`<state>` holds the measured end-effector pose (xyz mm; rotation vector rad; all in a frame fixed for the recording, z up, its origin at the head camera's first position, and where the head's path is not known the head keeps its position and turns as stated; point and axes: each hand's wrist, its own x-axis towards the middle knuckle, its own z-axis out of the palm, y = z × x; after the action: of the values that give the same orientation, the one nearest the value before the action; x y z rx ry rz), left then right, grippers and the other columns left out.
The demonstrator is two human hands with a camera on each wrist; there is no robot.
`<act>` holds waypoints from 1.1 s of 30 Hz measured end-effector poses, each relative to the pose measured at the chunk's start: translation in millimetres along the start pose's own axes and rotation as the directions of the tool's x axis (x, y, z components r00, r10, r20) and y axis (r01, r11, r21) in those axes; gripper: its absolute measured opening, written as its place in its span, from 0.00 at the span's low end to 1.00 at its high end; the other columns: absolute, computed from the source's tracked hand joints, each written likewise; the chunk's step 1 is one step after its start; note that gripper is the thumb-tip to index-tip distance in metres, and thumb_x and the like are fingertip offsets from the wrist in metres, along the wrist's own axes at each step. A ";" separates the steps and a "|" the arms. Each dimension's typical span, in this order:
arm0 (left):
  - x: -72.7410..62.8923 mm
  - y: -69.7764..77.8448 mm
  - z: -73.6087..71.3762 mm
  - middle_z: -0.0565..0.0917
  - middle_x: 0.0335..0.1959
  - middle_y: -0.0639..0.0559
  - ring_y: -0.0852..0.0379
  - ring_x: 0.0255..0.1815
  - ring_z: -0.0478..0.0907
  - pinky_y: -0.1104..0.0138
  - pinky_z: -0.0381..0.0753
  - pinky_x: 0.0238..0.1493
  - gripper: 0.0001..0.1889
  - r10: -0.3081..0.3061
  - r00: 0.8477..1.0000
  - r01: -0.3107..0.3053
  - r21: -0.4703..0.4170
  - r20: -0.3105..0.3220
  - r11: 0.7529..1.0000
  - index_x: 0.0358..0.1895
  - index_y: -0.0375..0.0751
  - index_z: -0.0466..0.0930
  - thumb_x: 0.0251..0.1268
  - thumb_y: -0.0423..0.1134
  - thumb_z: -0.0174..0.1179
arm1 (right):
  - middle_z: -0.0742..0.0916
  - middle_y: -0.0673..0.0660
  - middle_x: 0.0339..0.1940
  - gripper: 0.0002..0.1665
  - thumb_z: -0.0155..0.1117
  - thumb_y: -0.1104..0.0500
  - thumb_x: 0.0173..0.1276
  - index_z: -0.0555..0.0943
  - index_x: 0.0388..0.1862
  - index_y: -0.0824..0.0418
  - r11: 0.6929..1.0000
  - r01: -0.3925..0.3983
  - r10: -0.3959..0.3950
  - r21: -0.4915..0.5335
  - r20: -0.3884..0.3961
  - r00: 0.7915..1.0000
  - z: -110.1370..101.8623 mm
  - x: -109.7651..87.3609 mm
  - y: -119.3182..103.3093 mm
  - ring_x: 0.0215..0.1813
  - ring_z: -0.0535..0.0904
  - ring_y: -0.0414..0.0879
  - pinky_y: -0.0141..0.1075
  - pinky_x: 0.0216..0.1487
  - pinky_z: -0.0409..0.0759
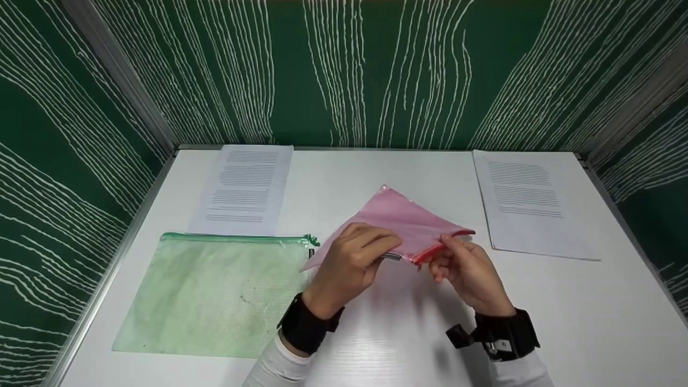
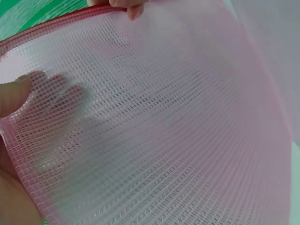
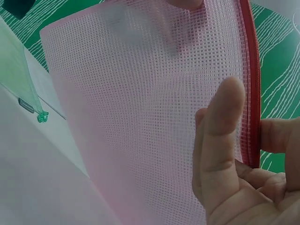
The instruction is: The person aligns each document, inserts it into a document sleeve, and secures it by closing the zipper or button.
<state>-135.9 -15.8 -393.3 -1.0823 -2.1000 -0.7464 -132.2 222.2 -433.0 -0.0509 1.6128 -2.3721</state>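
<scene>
A pink mesh zipper pouch (image 1: 387,212) is held up above the table, tilted, with one corner pointing to the back. My left hand (image 1: 352,263) grips its near left edge; in the left wrist view the thumb (image 2: 11,97) lies on the near face and the other fingers show through the mesh. At the red zipper (image 3: 253,84), my right hand (image 1: 470,274) pinches the edge between thumb and curled fingers, while other fingers lie along the mesh in the right wrist view. Whether the zipper is fully closed cannot be seen.
A green mesh zipper pouch (image 1: 199,295) lies flat at the left. Behind it is a printed sheet (image 1: 242,188); more printed paper (image 1: 537,209) lies at the back right. The white table (image 1: 387,349) is bounded by green walls (image 1: 371,70) with white lines.
</scene>
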 end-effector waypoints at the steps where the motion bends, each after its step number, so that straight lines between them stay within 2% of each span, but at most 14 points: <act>1: -0.1 -1.5 -0.9 0.83 0.39 0.56 0.62 0.43 0.79 0.70 0.73 0.50 0.09 -0.001 1.000 0.001 0.005 -0.011 1.000 0.41 0.46 0.83 0.63 0.33 0.54 | 0.84 0.58 0.25 0.20 0.51 0.52 0.70 0.78 0.37 0.70 0.999 -0.010 0.010 -0.031 0.001 1.000 1.3 0.2 0.1 0.22 0.77 0.45 0.32 0.23 0.77; 4: -1.0 -6.3 -3.3 0.84 0.38 0.57 0.62 0.42 0.79 0.71 0.73 0.49 0.08 -0.014 1.000 0.014 0.002 -0.028 1.000 0.39 0.47 0.83 0.62 0.33 0.56 | 0.84 0.61 0.28 0.28 0.50 0.45 0.69 0.78 0.40 0.73 0.984 -0.055 0.052 -0.171 -0.024 0.998 6.8 -1.1 -1.1 0.23 0.78 0.47 0.34 0.24 0.77; 7: -1.4 -9.1 -5.3 0.84 0.37 0.57 0.63 0.42 0.79 0.71 0.74 0.49 0.08 -0.034 0.999 0.034 -0.005 -0.036 0.999 0.39 0.47 0.84 0.62 0.33 0.56 | 0.85 0.65 0.33 0.34 0.47 0.42 0.70 0.76 0.45 0.75 0.949 -0.046 0.052 -0.313 0.010 0.999 12.6 -5.9 -5.2 0.27 0.81 0.52 0.40 0.26 0.79; 9: -1.4 -9.8 -6.1 0.84 0.36 0.57 0.63 0.41 0.80 0.71 0.74 0.49 0.08 -0.043 0.999 0.043 -0.008 -0.034 0.999 0.38 0.47 0.83 0.62 0.34 0.56 | 0.84 0.67 0.35 0.31 0.45 0.44 0.71 0.76 0.46 0.73 0.931 0.003 0.014 -0.366 0.045 0.999 18.7 -11.6 -9.2 0.29 0.81 0.55 0.43 0.28 0.80; 12: -0.9 -9.2 -6.1 0.84 0.36 0.58 0.64 0.41 0.79 0.71 0.73 0.48 0.08 -0.056 0.998 0.055 -0.014 -0.025 0.998 0.38 0.48 0.83 0.63 0.34 0.55 | 0.85 0.68 0.34 0.21 0.44 0.55 0.74 0.77 0.44 0.72 0.898 0.187 -0.149 -0.399 0.124 0.981 30.5 -22.1 -15.5 0.29 0.81 0.56 0.44 0.28 0.79; 14: -0.4 -8.1 -6.0 0.84 0.35 0.58 0.64 0.40 0.79 0.71 0.73 0.48 0.07 -0.060 0.998 0.060 -0.019 -0.020 0.998 0.37 0.48 0.83 0.64 0.34 0.54 | 0.85 0.67 0.30 0.13 0.46 0.66 0.71 0.78 0.40 0.72 0.839 0.366 -0.326 -0.402 0.167 0.931 41.0 -28.7 -19.6 0.26 0.81 0.54 0.41 0.24 0.78; 15: 0.1 -7.3 -5.9 0.84 0.35 0.58 0.64 0.40 0.79 0.71 0.73 0.48 0.07 -0.062 0.998 0.062 -0.021 -0.017 0.998 0.37 0.48 0.83 0.64 0.35 0.54 | 0.85 0.66 0.27 0.10 0.49 0.71 0.67 0.79 0.38 0.73 0.775 0.468 -0.431 -0.425 0.187 0.883 46.5 -31.8 -21.5 0.24 0.81 0.52 0.39 0.23 0.78; 18: 1.0 -4.8 -5.3 0.84 0.34 0.58 0.63 0.39 0.79 0.70 0.73 0.47 0.06 -0.058 0.998 0.058 -0.015 -0.013 0.998 0.36 0.47 0.83 0.64 0.36 0.55 | 0.83 0.60 0.22 0.07 0.60 0.79 0.53 0.78 0.32 0.74 0.518 0.683 -0.685 -0.515 0.229 0.692 62.4 -38.5 -26.7 0.20 0.78 0.43 0.30 0.21 0.75; 19: 1.5 -3.9 -5.2 0.83 0.34 0.58 0.63 0.38 0.79 0.71 0.73 0.47 0.06 -0.055 0.998 0.055 -0.010 -0.011 0.998 0.36 0.47 0.82 0.64 0.37 0.55 | 0.82 0.58 0.21 0.09 0.63 0.80 0.49 0.78 0.30 0.73 0.432 0.718 -0.737 -0.545 0.245 0.630 66.5 -39.8 -28.0 0.20 0.77 0.41 0.29 0.21 0.75; 21: 1.8 -2.4 -4.2 0.83 0.33 0.58 0.63 0.38 0.79 0.71 0.73 0.47 0.06 -0.047 0.999 0.047 0.001 -0.006 0.999 0.35 0.47 0.82 0.64 0.37 0.55 | 0.80 0.55 0.20 0.11 0.68 0.77 0.44 0.76 0.27 0.72 0.278 0.738 -0.804 -0.615 0.271 0.529 72.5 -41.6 -29.4 0.20 0.75 0.37 0.26 0.23 0.74; 23: 1.9 -1.1 -3.0 0.83 0.33 0.59 0.64 0.38 0.79 0.71 0.73 0.46 0.05 -0.041 0.999 0.041 0.010 -0.001 0.999 0.35 0.47 0.82 0.63 0.38 0.56 | 0.78 0.55 0.19 0.13 0.71 0.73 0.43 0.75 0.25 0.72 0.192 0.746 -0.830 -0.638 0.300 0.471 74.9 -41.6 -28.8 0.20 0.74 0.37 0.26 0.23 0.74; 24: 1.9 -0.5 -2.2 0.83 0.33 0.59 0.64 0.38 0.79 0.71 0.73 0.46 0.05 -0.037 0.999 0.037 0.016 0.004 0.999 0.35 0.48 0.82 0.63 0.38 0.56 | 0.78 0.55 0.18 0.13 0.72 0.71 0.44 0.74 0.24 0.72 0.161 0.747 -0.835 -0.645 0.314 0.451 74.9 -41.1 -27.7 0.20 0.73 0.38 0.27 0.22 0.73; 26: 1.6 0.7 -1.0 0.83 0.33 0.59 0.64 0.38 0.79 0.71 0.72 0.46 0.05 -0.033 0.999 0.033 0.022 0.017 0.999 0.35 0.48 0.82 0.63 0.39 0.56 | 0.77 0.54 0.18 0.14 0.73 0.67 0.45 0.74 0.24 0.71 0.115 0.740 -0.838 -0.663 0.336 0.431 73.0 -39.2 -24.2 0.19 0.73 0.38 0.27 0.22 0.73; 33: -0.4 1.9 1.4 0.84 0.34 0.59 0.64 0.39 0.79 0.69 0.73 0.46 0.08 -0.039 0.997 0.037 0.029 0.062 0.999 0.34 0.48 0.83 0.66 0.39 0.53 | 0.78 0.52 0.19 0.08 0.68 0.67 0.50 0.76 0.25 0.68 0.059 0.706 -0.815 -0.706 0.374 0.442 65.0 -32.6 -13.2 0.20 0.72 0.38 0.25 0.22 0.72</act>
<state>-134.5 -14.1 -394.2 -1.0662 -2.1829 -0.7081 -91.8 175.6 -392.2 -1.3237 3.2222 -1.7685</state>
